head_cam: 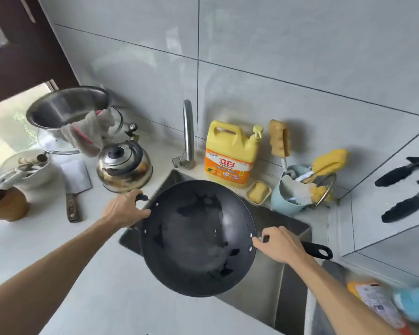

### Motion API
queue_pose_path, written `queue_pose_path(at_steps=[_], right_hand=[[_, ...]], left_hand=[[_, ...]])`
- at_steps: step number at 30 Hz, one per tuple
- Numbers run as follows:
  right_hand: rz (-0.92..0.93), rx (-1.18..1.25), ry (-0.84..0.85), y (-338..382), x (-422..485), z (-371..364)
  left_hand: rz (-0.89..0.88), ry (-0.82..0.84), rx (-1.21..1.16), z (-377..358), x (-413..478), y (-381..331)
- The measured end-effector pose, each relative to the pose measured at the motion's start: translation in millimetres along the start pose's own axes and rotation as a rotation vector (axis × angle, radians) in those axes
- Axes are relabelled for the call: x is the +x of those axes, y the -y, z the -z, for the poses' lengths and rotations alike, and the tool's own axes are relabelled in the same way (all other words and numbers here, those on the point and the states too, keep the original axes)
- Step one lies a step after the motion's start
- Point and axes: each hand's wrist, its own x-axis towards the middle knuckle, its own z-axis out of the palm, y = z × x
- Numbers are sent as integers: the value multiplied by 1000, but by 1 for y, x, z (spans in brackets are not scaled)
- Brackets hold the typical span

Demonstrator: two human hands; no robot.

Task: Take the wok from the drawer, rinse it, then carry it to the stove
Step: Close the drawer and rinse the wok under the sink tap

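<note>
A black round wok (196, 238) with wet patches inside hangs above the steel sink (264, 281), covering most of it. My left hand (126, 209) grips the small helper handle on the wok's left rim. My right hand (278, 245) is closed around the long black handle, whose end with a hanging hole sticks out to the right. The steel faucet (188, 139) stands at the sink's back corner; no water is seen running.
A steel kettle (124, 165), a cleaver (74, 189), a steel bowl with rags (68, 110) and a utensil holder (27, 170) sit on the left counter. Behind the sink are a yellow detergent jug (230, 155), a soap dish (258, 192) and a blue cup of brushes (290, 189).
</note>
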Motion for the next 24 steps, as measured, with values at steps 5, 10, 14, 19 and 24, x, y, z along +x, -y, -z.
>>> queue_pose_path(at_steps=[5, 10, 14, 19, 24], right_hand=[[-34, 18, 66, -5, 36, -43], [-46, 20, 92, -12, 67, -71], [-47, 36, 104, -20, 90, -90], [-65, 53, 140, -37, 114, -116], [-66, 89, 150, -57, 131, -152]], left_hand=[[11, 20, 50, -35, 35, 8], [49, 28, 37, -69, 55, 24], [48, 8, 65, -90, 63, 28], [44, 16, 84, -118, 75, 31], [47, -23, 167, -153, 80, 27]])
